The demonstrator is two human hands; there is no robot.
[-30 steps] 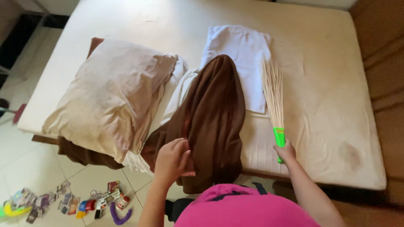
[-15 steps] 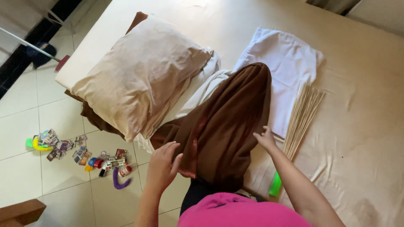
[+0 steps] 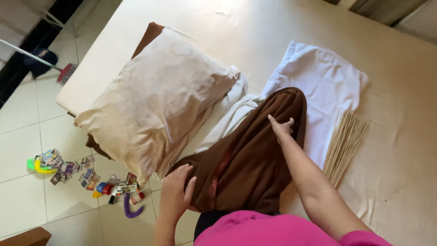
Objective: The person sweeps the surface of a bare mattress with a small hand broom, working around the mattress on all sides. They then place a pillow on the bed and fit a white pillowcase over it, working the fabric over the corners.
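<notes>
Brown cloth (image 3: pixel 248 150) runs lengthwise from bed edge inward.

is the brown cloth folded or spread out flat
Neither: the brown cloth lies bunched in a long wrinkled heap, both hands on it.

Seen from above, the person wears a bright pink top (image 3: pixel 273 230) of soft, slightly creased fabric with no pattern in view; it fills the bottom edge of the head view. A short sleeve (image 3: pixel 364 239) in the same pink ends high on the right arm, leaving the forearm bare below it. The left forearm is bare too, and no sleeve shows on that side. A dark garment (image 3: pixel 209 221), black or near black, shows in a narrow strip beneath the front of the top. The left hand (image 3: pixel 175 193) and the right hand (image 3: pixel 281 126) are ungloved, with no ring, watch or bracelet visible on either wrist.
</notes>
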